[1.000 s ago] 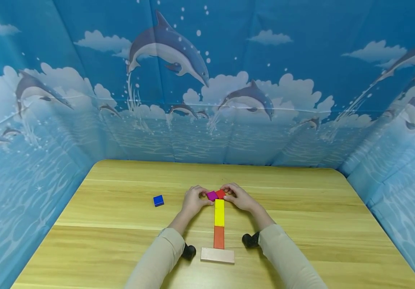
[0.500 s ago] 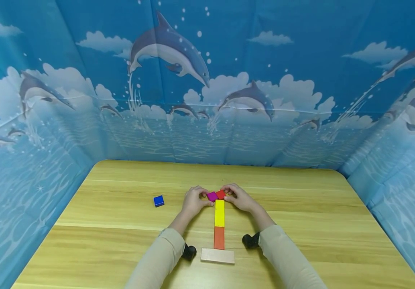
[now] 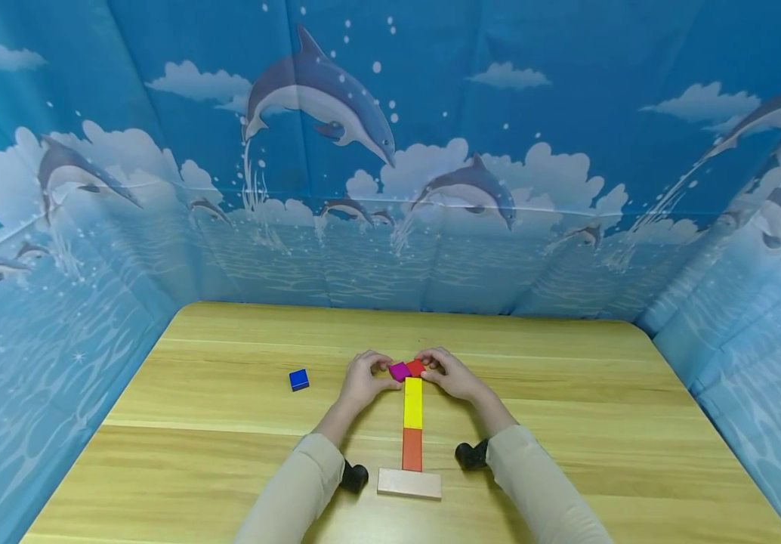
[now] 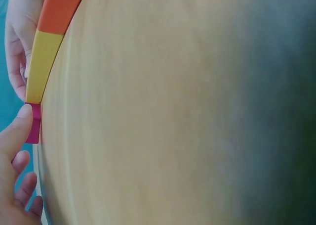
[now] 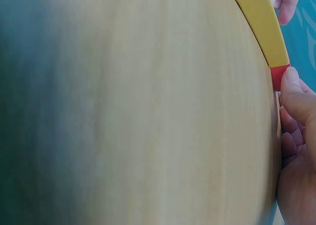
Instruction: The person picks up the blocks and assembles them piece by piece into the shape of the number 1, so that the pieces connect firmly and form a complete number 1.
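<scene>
In the head view, my left hand (image 3: 363, 381) pinches a magenta block (image 3: 399, 371) between thumb and fingers. From the other side my right hand (image 3: 455, 375) pinches a red block (image 3: 415, 368). Both blocks are turned at an angle and touch each other at the far end of a yellow rectangular block (image 3: 413, 403). An orange rectangular block (image 3: 412, 449) continues the line toward me, down to a plain wooden block (image 3: 409, 483) laid crosswise. The left wrist view shows my thumb against the magenta block (image 4: 33, 123); in the right wrist view my thumb presses the red block (image 5: 279, 77).
A blue block (image 3: 298, 379) lies alone on the wooden table (image 3: 567, 453), left of my left hand. Black wrist cameras (image 3: 354, 477) stick out by both cuffs. A blue curtain (image 3: 390, 257) printed with dolphins hangs behind the table and along its sides.
</scene>
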{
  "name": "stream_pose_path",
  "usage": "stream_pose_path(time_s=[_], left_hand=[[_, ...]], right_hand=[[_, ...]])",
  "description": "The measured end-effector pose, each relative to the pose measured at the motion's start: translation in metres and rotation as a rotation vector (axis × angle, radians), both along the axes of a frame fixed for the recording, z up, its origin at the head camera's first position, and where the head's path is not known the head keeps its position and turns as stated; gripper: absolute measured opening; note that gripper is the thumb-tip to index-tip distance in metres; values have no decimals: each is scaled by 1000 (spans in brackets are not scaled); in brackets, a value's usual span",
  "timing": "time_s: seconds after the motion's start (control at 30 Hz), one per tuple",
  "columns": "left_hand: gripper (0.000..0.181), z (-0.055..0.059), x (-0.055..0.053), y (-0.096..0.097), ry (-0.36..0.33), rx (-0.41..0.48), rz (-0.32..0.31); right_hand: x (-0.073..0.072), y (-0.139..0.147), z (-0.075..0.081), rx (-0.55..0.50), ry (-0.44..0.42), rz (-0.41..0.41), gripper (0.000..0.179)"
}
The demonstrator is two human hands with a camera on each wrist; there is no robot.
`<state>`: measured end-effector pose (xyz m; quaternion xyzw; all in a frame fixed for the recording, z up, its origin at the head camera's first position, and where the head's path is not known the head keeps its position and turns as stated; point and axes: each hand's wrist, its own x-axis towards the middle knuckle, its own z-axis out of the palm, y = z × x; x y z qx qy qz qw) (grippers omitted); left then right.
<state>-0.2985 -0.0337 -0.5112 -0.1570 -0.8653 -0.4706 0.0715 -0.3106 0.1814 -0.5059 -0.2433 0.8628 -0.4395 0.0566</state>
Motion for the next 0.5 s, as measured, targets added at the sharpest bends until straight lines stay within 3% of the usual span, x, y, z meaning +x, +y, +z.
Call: stream_pose_path(time_s=[0.3,0.5], left_hand=[[41,6,4,-9,38,104,7],[39,10,8,-14,90,93,16]], right_hand=[[3,-3,2,9,1,-16,27],[18,-9,28,-1,-23,-4,26]])
